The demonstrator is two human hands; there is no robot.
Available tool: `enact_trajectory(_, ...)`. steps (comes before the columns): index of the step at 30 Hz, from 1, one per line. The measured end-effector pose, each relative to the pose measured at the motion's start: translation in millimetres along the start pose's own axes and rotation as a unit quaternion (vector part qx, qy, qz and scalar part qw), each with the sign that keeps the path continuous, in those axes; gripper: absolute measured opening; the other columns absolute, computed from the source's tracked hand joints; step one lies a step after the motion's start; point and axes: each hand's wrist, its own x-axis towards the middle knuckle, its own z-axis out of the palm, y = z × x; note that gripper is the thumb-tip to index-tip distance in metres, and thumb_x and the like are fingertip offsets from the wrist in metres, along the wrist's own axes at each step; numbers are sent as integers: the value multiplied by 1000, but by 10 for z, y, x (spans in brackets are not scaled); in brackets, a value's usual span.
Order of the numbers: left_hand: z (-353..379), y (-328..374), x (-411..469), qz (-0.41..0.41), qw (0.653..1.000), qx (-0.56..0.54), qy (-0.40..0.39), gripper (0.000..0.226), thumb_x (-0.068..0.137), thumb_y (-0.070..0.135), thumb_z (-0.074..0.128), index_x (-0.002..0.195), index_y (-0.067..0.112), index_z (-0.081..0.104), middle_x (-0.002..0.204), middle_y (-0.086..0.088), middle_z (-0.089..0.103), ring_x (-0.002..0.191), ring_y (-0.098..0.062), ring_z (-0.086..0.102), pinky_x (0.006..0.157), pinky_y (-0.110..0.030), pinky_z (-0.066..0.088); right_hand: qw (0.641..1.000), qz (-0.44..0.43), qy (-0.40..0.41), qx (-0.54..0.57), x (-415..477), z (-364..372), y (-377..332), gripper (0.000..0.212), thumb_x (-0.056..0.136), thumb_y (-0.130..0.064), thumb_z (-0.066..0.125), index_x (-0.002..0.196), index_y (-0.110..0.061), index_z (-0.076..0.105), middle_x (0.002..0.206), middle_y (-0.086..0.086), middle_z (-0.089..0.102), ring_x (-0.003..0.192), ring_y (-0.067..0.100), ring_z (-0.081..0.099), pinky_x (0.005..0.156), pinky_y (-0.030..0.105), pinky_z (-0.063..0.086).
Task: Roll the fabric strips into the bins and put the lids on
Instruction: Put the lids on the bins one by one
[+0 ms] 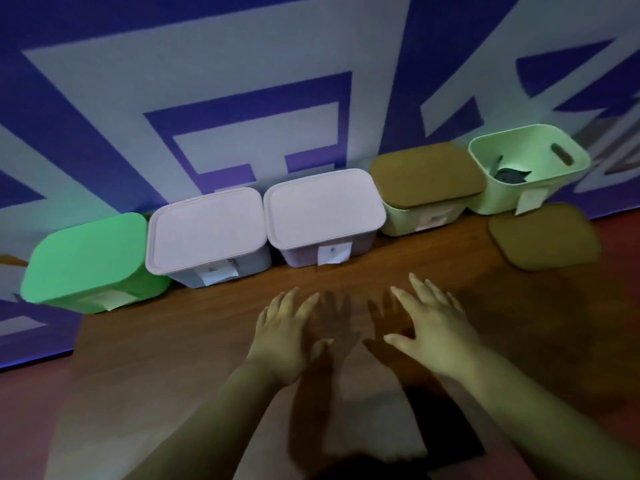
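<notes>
Dim, green-tinted, softly blurred view. The left hand (280, 337) and right hand (433, 330) throw dark shadows onto the surface (194, 341); edges bend.

In front of me runs a brown wood-grain tabletop (207, 341), dim and crossed by dark shadows near its middle. Behind its far edge rises a wall (242, 64) patterned in blue and pale grey angular shapes. Off the tabletop's left edge, a reddish surface (24, 427) shows.
</notes>
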Motion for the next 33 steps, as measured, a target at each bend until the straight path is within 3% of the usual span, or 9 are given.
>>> enact_trajectory(5, -1, 782, 290, 26, 1000, 2, 7, 82, 86, 72, 45, 154, 42, 10, 163, -5, 13, 150, -31, 9, 120, -48, 18, 1000, 14, 5, 14, -25, -316, 770, 89, 80, -73, 53, 153, -41, 12, 166, -2, -2, 152, 24, 2, 121, 48, 13)
enact_trajectory(10, -61, 1069, 611, 75, 997, 22, 11, 84, 83, 77, 39, 154, 39, 16, 161, -9, 20, 147, -33, 19, 117, -51, 24, 998, 42, 20, 42, -47, -400, 1179, 89, 82, -73, 53, 153, -40, 13, 166, -2, -3, 152, 24, 1, 121, 47, 11)
enact_trajectory(18, -102, 1727, 1115, 131, 991, -5, -23, 84, 84, 74, 47, 152, 45, 8, 164, -1, 11, 150, -27, 11, 121, -48, 19, 989, 120, 63, 54, -331, -565, 1759, 88, 80, -74, 51, 152, -39, 17, 165, 0, 3, 151, 26, 6, 119, 52, 17)
enact_trajectory(25, 155, 2125, 1347, 108, 992, -25, -55, 88, 80, 77, 47, 152, 45, 8, 163, -3, 13, 149, -29, 16, 119, -50, 25, 988, 133, 49, 56, -298, -611, 2389, 87, 79, -73, 53, 152, -39, 19, 165, 2, 4, 151, 27, 9, 119, 51, 19)
enact_trajectory(33, 624, 3216, 1809, 25, 993, -88, -70, 88, 82, 73, 50, 154, 41, 9, 162, -4, 16, 147, -29, 20, 116, -50, 30, 993, 100, 13, 66, 96, -801, 3717, 86, 81, -69, 56, 152, -37, 21, 165, 3, 2, 151, 27, 6, 121, 48, 15)
